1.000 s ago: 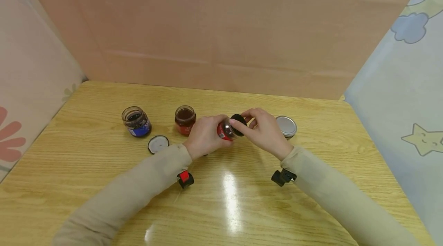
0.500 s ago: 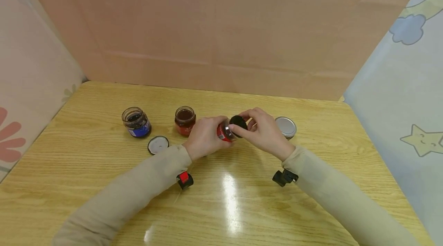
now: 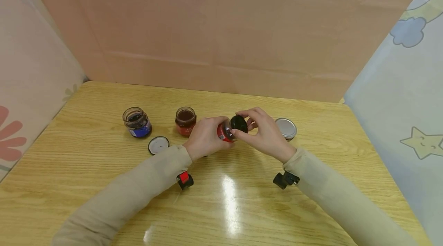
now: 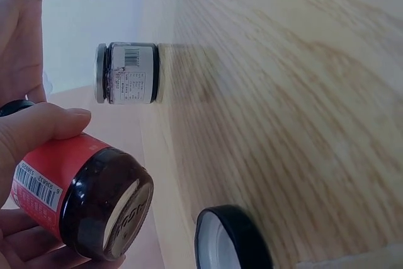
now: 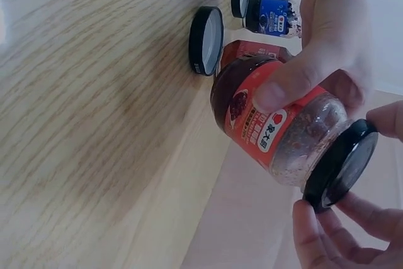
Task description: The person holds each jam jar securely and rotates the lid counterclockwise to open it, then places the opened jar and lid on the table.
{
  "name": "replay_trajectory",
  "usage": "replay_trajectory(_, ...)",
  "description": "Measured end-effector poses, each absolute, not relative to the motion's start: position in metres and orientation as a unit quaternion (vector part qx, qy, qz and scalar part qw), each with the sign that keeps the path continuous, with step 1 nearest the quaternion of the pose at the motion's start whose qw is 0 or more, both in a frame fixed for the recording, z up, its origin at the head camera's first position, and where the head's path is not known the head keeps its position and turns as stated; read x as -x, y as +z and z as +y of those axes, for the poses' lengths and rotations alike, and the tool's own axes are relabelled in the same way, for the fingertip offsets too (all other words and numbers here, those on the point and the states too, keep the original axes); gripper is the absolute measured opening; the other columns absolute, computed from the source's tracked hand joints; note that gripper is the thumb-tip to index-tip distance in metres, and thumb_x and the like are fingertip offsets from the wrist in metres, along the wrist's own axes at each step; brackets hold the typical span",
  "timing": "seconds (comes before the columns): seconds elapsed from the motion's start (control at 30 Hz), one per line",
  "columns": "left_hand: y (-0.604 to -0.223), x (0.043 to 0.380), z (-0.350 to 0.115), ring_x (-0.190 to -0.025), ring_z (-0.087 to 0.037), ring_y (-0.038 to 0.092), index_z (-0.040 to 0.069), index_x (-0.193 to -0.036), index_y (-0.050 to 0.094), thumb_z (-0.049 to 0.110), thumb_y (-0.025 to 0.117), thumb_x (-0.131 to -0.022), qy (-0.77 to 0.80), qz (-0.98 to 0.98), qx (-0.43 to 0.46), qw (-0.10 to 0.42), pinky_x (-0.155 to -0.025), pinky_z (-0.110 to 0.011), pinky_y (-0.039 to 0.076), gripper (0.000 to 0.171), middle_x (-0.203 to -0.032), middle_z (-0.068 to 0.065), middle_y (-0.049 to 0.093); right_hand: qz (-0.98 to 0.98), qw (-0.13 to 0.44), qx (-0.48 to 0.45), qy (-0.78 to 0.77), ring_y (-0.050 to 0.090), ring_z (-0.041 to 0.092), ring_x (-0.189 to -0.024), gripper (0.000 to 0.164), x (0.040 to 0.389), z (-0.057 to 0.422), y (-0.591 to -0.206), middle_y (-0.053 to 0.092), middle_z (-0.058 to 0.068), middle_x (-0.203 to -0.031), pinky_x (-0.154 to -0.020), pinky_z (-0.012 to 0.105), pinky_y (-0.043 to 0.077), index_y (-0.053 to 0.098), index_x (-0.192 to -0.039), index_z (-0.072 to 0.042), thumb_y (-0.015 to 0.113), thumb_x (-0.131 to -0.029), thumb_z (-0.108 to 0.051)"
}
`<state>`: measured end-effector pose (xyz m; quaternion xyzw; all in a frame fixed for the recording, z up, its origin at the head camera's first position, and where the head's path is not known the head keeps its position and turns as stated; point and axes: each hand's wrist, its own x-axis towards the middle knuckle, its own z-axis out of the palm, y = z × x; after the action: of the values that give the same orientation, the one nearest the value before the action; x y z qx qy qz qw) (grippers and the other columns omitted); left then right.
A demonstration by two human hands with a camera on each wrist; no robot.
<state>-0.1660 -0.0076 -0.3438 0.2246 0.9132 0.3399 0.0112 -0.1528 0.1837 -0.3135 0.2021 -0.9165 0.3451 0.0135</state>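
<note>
My left hand (image 3: 207, 137) grips a glass jar (image 5: 277, 133) with a red label and dark sauce inside, tilted above the table with its mouth toward the right. With fingers and thumb, my right hand (image 3: 265, 135) pinches the rim of a black lid (image 5: 343, 165) at the jar's mouth. Whether the lid's threads are engaged cannot be told. Left of the hands, an open red-labelled jar (image 3: 185, 121) and an open blue-labelled jar (image 3: 137, 123) stand upright, both with dark contents.
Beyond my right hand stands a jar with a silver lid (image 3: 286, 127). A black-rimmed lid (image 3: 158, 145) lies white side up near the blue jar. Another black lid (image 5: 206, 41) lies near my left hand. Walls close off the table's back and sides.
The black lid has turned and tilted slightly at the jar's mouth, and my right fingers have shifted a little with it. My left hand holds the jar almost still.
</note>
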Motion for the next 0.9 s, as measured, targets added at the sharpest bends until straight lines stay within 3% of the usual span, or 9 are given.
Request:
replay_trajectory(0.2,-0.344,0.164,-0.008,-0.087,-0.017,0.065,0.011,-0.117,0.065,0.030,0.085,-0.068,0.357,0.910,-0.212,0.019,-0.075,-0.031,0.053,0.057,-0.101,-0.004,0.070,-0.897,0.022,-0.224,0.381,0.058,0.020,-0.092,0.048,0.152,0.187,-0.315,0.058,0.007,-0.113,-0.083,0.040,0.054,0.060,-0.126,-0.010,0.076,-0.081,-0.021)
replay_trajectory(0.4,-0.343,0.164,-0.009,-0.090,-0.017,0.065,0.010,-0.122,0.063,0.030,0.085,-0.069,0.370,0.906,-0.206,0.021,-0.078,-0.031,0.054,0.061,-0.105,-0.004,0.070,-0.892,0.025,-0.220,0.394,0.060,0.021,-0.094,0.049,0.150,0.191,-0.316,0.058,0.007,-0.116,-0.085,0.043,0.053,0.059,-0.126,-0.010,0.076,-0.082,-0.020)
replay_trajectory(0.63,-0.344,0.165,-0.009,-0.089,-0.015,0.066,0.011,-0.121,0.063,0.031,0.085,-0.069,0.377,0.901,-0.212,0.011,-0.077,-0.029,0.054,0.060,-0.104,-0.003,0.070,-0.890,0.050,-0.212,0.401,0.059,0.018,-0.097,0.048,0.150,0.197,-0.318,0.057,0.006,-0.119,-0.085,0.035,0.052,0.058,-0.128,-0.011,0.074,-0.084,-0.018)
replay_trajectory(0.9,-0.344,0.166,-0.009,-0.091,-0.017,0.067,0.010,-0.121,0.063,0.028,0.086,-0.069,0.389,0.900,-0.196,0.004,-0.079,-0.032,0.054,0.060,-0.105,-0.004,0.070,-0.877,0.059,-0.200,0.433,0.058,0.022,-0.104,0.050,0.150,0.200,-0.320,0.055,0.009,-0.123,-0.084,0.036,0.053,0.054,-0.128,-0.007,0.074,-0.083,-0.015)
